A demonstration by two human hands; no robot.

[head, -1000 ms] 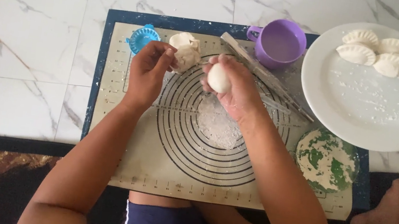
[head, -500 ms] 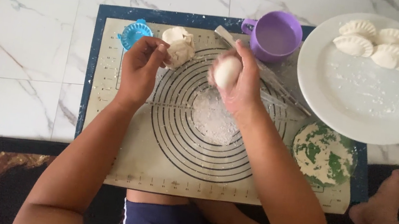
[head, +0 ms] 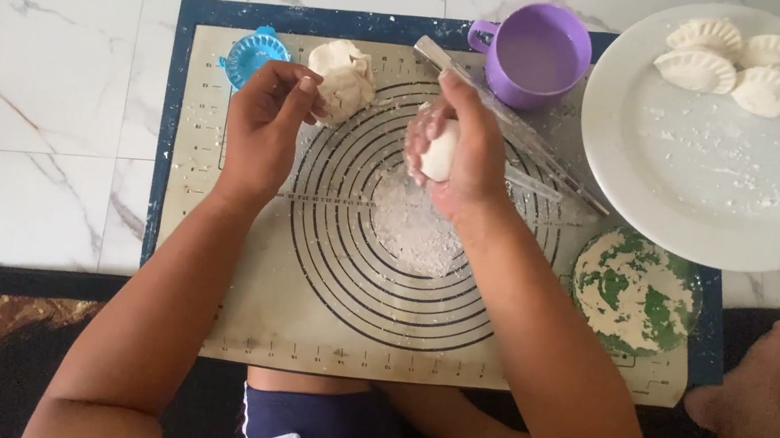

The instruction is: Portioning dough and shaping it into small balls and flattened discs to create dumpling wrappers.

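Rolling dough ball point(head: 439, 150), my right hand point(head: 464, 149) clamped round it; left hand point(head: 267, 123) fingers loosely curled, empty, dough lump point(head: 343, 80) just beyond. Next: flatten on floured mat point(head: 204, 255) below grip.

Purple mug point(head: 535, 55), white plate point(head: 715, 192) of dumplings point(head: 736, 69), blue dumpling press point(head: 253, 54), floured green dish point(head: 636, 292), clear rolling pin point(head: 522, 131)

1. We have one view, from a camera worn on the head, facing almost straight down.
2. We sit close: the baking mat point(head: 316, 320) fills mid-frame, forearms entering from the bottom edge.
3. Marble floor point(head: 40, 53) fills the upper left.
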